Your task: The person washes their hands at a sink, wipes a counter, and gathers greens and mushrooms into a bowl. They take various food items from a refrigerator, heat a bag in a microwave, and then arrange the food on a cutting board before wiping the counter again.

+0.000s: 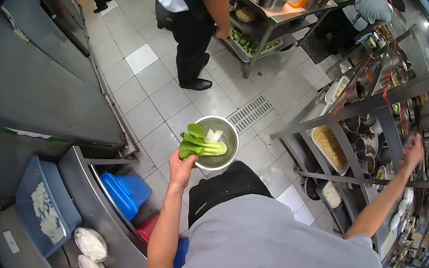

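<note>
A round metal bowl (231, 150) hangs over the tiled floor in front of my body, with my left hand (178, 169) closed at its left rim. Inside it are white pieces (215, 135) and a leafy green vegetable (198, 142), whose leaves stick out over the rim by my fingers. Far to the right, my right hand (412, 151) is stretched out toward the metal shelving (360, 167). It is blurred, and whether its fingers hold anything cannot be made out.
On the left counter (94, 202) stand a blue-grey tub (61, 190) with white contents and two white-filled dishes. A blue bin (125, 193) is below. A person (191, 29) stands ahead by a steel table (285, 15); another person (370, 7) bends at the upper right.
</note>
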Demonstrator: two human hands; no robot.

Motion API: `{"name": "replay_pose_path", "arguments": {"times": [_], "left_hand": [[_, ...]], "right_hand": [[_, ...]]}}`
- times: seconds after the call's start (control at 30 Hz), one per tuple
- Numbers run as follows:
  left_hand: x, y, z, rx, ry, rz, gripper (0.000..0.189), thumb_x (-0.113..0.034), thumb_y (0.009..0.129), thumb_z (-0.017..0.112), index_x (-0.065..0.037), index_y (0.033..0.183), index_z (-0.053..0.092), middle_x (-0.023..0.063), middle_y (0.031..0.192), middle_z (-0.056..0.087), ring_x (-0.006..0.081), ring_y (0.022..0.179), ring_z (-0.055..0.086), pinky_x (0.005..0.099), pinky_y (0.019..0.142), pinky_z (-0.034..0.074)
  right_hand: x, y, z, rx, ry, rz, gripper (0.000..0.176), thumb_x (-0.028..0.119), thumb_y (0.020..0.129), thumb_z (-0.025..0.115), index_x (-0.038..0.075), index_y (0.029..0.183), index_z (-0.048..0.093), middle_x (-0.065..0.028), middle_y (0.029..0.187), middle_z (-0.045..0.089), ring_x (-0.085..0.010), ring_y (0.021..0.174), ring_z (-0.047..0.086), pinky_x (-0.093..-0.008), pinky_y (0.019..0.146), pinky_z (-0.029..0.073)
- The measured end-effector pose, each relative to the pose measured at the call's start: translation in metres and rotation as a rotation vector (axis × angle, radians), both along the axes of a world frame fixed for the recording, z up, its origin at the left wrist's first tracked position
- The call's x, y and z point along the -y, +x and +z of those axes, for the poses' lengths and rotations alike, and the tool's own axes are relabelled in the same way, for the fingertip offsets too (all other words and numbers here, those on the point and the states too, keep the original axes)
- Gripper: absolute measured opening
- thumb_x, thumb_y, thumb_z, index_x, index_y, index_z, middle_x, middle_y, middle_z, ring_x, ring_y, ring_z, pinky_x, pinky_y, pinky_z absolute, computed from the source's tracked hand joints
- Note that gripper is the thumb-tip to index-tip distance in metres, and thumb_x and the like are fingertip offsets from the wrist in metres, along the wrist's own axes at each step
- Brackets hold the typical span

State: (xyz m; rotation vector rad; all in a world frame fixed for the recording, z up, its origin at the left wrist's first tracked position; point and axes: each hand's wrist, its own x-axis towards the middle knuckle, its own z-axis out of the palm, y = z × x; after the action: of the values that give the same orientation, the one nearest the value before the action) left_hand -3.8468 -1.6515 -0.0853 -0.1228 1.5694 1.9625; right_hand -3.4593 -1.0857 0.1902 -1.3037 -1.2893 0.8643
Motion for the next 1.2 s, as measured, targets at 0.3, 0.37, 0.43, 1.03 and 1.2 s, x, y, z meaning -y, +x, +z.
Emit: {"name": "replay_pose_path", "arguments": {"times": [0.3,0.37,0.43,1.03,1.2], "left_hand": [[0.010,-0.103,0.017,-0.068,0.025,-0.062,0.028,0.004,0.077,0.060,0.003,0.105,0.061,0.0073,0.090,0.067,0.0141,0.074,0.065,0.0292,0.063,0.057],[0.014,-0.131,0.030,-0.055,0.006,-0.012,0.027,0.003,0.077,0.060,0.003,0.104,0.062,0.0059,0.088,0.066,0.0119,0.072,0.063,0.0270,0.060,0.054],[0.024,-0.169,0.027,-0.054,-0.009,0.024,0.028,0.003,0.076,0.061,0.002,0.104,0.062,0.0049,0.088,0.065,0.0105,0.072,0.061,0.0257,0.060,0.053],[0.145,-0.489,0.022,0.068,0.016,0.643,0.029,0.003,0.080,0.058,0.000,0.109,0.060,0.0056,0.099,0.066,0.0141,0.082,0.066,0.0284,0.067,0.056],[0.168,-0.590,-0.011,0.112,0.018,0.671,0.026,0.002,0.079,0.059,-0.001,0.105,0.061,0.0067,0.096,0.067,0.0165,0.084,0.066,0.0325,0.070,0.057]], "right_hand": [[0.334,-0.395,-0.174,-0.025,-0.436,1.134,0.031,0.032,0.098,0.053,0.008,0.079,0.058,0.0051,0.063,0.046,-0.0023,0.052,0.039,-0.0189,0.046,0.031],[0.368,-0.459,-0.186,-0.085,-0.371,1.290,0.030,0.028,0.099,0.050,0.005,0.081,0.060,0.0033,0.067,0.051,-0.0033,0.055,0.043,-0.0198,0.049,0.036],[0.385,-0.520,-0.183,-0.184,-0.317,1.443,0.030,0.020,0.101,0.046,0.001,0.082,0.059,-0.0029,0.078,0.060,-0.0070,0.066,0.052,-0.0221,0.061,0.044],[0.431,-1.001,-0.205,-0.338,-1.239,1.769,0.031,0.012,0.095,0.046,-0.008,0.117,0.054,-0.0211,0.118,0.061,-0.0303,0.109,0.061,-0.0394,0.095,0.049],[0.438,-1.150,-0.237,-0.211,-1.021,1.742,0.035,0.008,0.089,0.053,-0.005,0.121,0.053,-0.0215,0.125,0.058,-0.0295,0.125,0.049,-0.0383,0.100,0.040]]}}
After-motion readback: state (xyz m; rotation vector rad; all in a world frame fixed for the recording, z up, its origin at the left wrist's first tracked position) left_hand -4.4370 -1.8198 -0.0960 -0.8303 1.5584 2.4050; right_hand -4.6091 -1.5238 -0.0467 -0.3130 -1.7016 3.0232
